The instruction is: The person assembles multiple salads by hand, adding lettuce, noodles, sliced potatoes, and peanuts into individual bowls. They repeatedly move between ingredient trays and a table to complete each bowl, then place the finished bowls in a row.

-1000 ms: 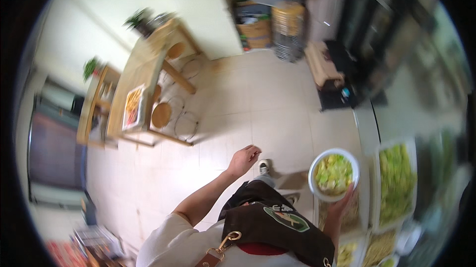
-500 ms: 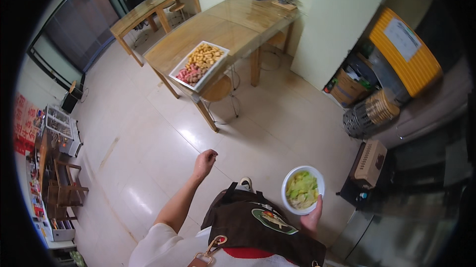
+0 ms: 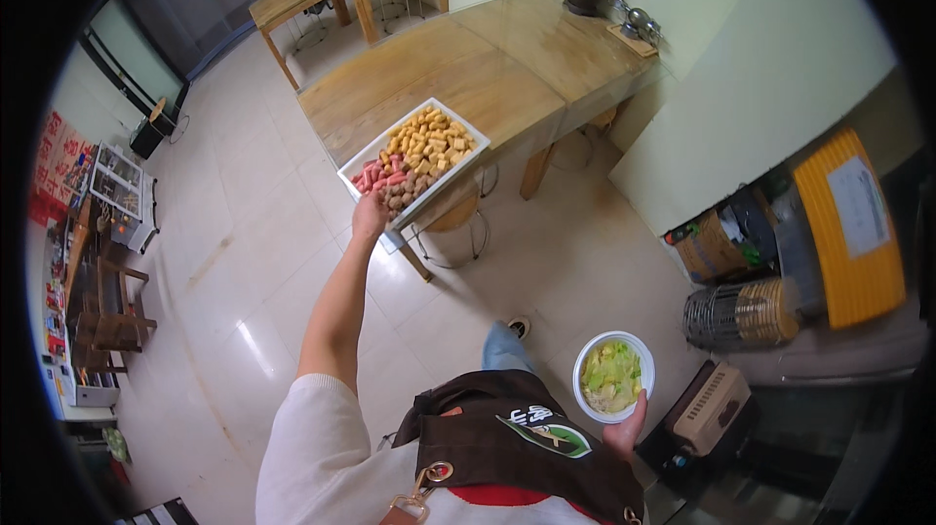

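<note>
White bowl point(image 3: 579, 381): held out at the person's right, well apart from the tray, with leafy greens point(image 3: 611, 369) inside.
Right hand point(image 3: 626, 427): grip closed on the bowl's near right side, thumb seen at the rim; the underside is hidden.
White tray point(image 3: 429, 197): set at the near end of the wooden table point(image 3: 526, 47), filled with golden pieces point(image 3: 424, 138), pink pieces point(image 3: 372, 176) and brown balls point(image 3: 408, 195).
Left hand point(image 3: 370, 215): placed at the tray's near corner, by the pink pieces; whether anything is pinched cannot be told.
Bowl handling: judged light and easily tipped; best supported underneath.
Piece handling: judged soft, possibly slippery; best pinched gently by the sides.
</note>
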`<state>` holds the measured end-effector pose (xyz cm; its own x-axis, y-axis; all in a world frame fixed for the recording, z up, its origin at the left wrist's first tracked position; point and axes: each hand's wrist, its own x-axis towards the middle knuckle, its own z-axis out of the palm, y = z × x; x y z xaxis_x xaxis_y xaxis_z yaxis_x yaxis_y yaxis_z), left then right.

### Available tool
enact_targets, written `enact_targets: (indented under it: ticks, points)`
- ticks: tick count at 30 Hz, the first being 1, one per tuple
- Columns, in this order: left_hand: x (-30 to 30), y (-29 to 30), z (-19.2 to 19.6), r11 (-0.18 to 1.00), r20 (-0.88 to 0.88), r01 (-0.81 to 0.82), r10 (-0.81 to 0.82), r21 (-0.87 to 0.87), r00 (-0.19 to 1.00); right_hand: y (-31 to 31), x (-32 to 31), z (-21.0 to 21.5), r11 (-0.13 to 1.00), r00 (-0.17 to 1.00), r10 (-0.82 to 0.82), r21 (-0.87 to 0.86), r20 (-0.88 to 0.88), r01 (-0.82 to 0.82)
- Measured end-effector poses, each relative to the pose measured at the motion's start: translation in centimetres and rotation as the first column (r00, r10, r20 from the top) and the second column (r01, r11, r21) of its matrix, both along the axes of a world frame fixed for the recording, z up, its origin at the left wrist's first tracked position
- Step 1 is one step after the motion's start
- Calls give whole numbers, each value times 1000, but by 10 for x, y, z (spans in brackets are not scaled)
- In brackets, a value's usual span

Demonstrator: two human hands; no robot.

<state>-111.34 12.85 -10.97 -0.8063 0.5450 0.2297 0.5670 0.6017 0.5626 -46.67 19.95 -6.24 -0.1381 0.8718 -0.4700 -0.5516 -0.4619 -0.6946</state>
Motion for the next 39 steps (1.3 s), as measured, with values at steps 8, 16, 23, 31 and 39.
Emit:
enact_targets:
  ticks: [8,16,23,31,39]
  points:
    - [-42,50,17,978,127,-182,194,-99,973,138,-92,69,985,978,82,132,194,-109]
    - [-66,74,4,970,92,-235,240,-57,966,180,-157,88,979,975,128,132,183,-154]
    - [-93,132,3,1000,120,10,-13,26,993,161,-220,67,990,985,135,28,110,-139]
    - [-62,141,52,922,205,376,-387,92,899,121,-288,63,997,998,61,41,-28,-59]
    - [-67,186,35,719,-104,586,-661,-375,743,76,-298,83,990,982,-120,98,144,106]
